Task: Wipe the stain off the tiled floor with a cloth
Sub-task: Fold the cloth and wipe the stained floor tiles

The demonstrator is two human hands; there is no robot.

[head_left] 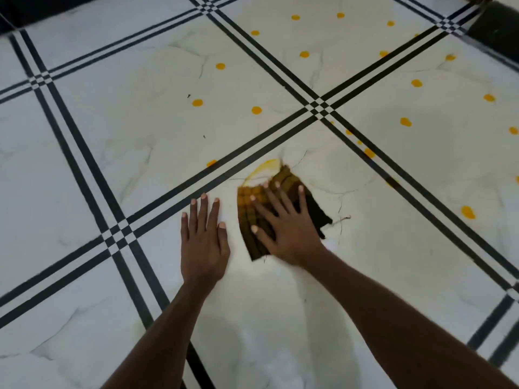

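Observation:
A dark brown and yellow checked cloth (pixel 254 220) lies flat on the white marble-look tiled floor (pixel 140 136). My right hand (pixel 283 220) presses down on the cloth with fingers spread. A curved yellow smear (pixel 261 167) shows on the tile just beyond the cloth's far edge. My left hand (pixel 203 240) rests flat on the bare tile to the left of the cloth, fingers extended, holding nothing. Several orange-yellow drops (pixel 256 110) dot the tiles farther away and to the right.
Black triple-line borders (pixel 318 108) cross the floor between tiles. More orange drops (pixel 467 212) lie to the right of the cloth. A dark band (pixel 42 7) runs along the far edge, and a dark object (pixel 497 29) stands at the top right corner.

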